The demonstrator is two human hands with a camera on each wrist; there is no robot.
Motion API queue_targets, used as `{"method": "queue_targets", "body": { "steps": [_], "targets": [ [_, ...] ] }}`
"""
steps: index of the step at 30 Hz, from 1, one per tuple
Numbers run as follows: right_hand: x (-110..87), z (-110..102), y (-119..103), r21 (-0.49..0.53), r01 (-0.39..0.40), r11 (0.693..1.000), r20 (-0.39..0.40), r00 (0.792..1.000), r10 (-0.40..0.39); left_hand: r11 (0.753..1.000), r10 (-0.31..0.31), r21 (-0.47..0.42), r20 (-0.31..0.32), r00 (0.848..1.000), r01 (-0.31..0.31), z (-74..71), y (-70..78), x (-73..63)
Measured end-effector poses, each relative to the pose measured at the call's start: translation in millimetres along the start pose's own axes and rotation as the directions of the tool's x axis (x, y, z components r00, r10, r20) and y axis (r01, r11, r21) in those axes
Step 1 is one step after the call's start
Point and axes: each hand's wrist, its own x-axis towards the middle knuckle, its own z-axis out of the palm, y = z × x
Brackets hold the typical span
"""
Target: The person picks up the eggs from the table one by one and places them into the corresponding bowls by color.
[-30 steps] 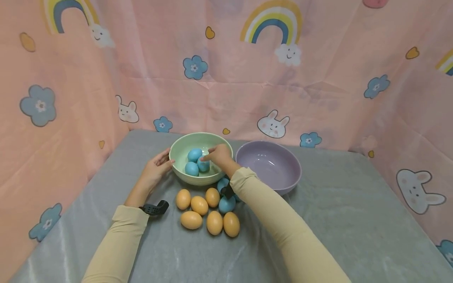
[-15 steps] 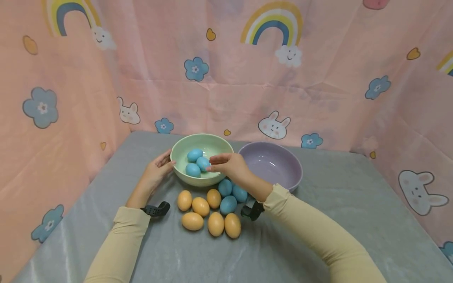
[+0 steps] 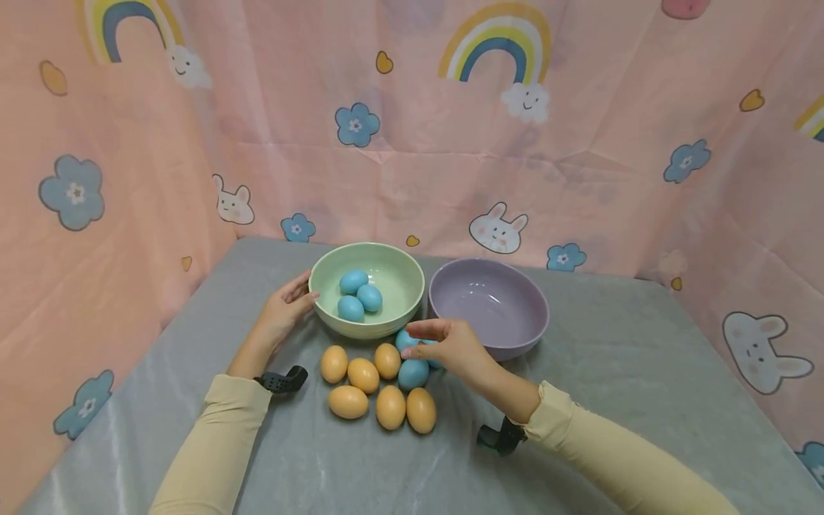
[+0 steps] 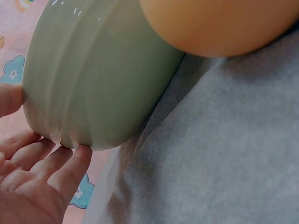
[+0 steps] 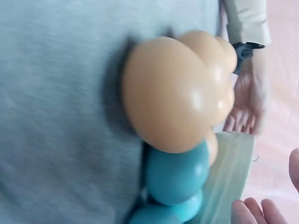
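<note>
Head view from where I stand: the right hand (image 3: 453, 348), empty with thumb and fingers parted, hangs over the blue eggs (image 3: 413, 374) just nearside of the green bowl (image 3: 360, 330), whose wall the left hand (image 3: 283, 315) touches, fingers extended. The eggs look light, stiff and slippery; I'd pinch one gently around its middle.

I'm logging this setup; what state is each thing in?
Pale green round bowl: upright, three smooth blue eggs inside
Purple round bowl: upright, nothing visible inside
Other blue eggs: on grey cloth
Six smooth orange eggs: lying on the cloth
Left hand: touching green bowl
Right hand: holding nothing
</note>
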Motion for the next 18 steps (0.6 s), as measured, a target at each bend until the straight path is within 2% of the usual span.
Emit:
{"method": "queue_targets", "body": {
  "steps": [5,11,18],
  "targets": [
    [-7.9,-1.3,10.1,0.01,0.005,1.0,-0.027,1.0,-0.005,1.0,0.004,0.001,-0.004,1.0,-0.004,-0.3,-0.7,-0.6],
    [-13.9,-1.0,20.4,-0.002,-0.027,1.0,-0.058,0.998,0.027,1.0,0.003,0.013,-0.005,1.0,-0.003,-0.3,-1.0,-1.4],
    [-20.6,1.0,24.4,-0.023,-0.012,1.0,-0.07,0.997,0.011,1.0,-0.001,0.013,-0.005,1.0,0.001,1.0,-0.4,-0.8]
  ]
}}
